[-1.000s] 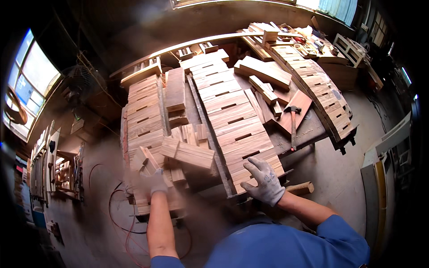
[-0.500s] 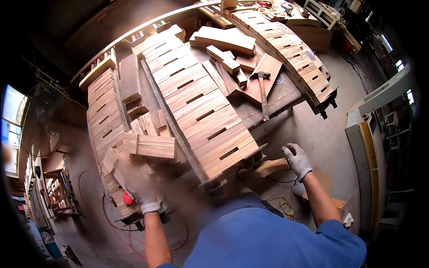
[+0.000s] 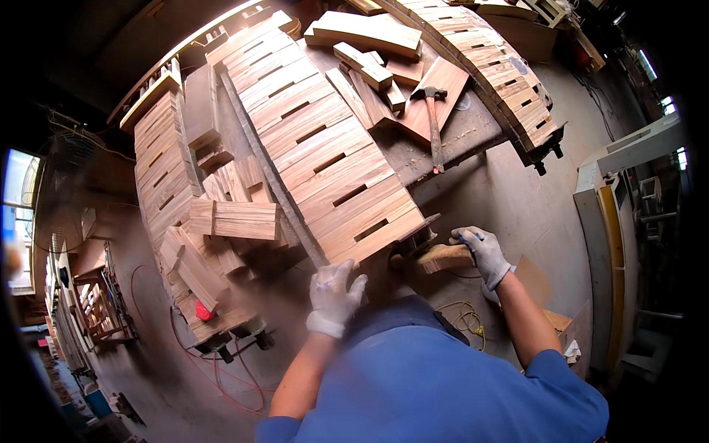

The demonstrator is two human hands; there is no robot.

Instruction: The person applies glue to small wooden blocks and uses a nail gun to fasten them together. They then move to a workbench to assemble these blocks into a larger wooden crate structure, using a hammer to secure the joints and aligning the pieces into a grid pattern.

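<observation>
My left hand, in a pale work glove, is open with its fingers apart. It is at the near end of a long row of slotted wooden blocks, close to the end of the metal bar along the row's left side. My right hand, also gloved, curls over the right end of a curved wooden piece. That piece juts out beside the row's near metal end fitting. Part of the grip is hidden behind the fingers.
Loose wooden blocks lie left of the row, with a red object near them. A hammer rests on a board at the right. Another slotted row stands beyond it. A yellow cord lies on the floor.
My left hand has moved right, from the loose blocks at the left to the near end of the middle row. My right hand has shifted slightly left, onto the curved wooden piece.
</observation>
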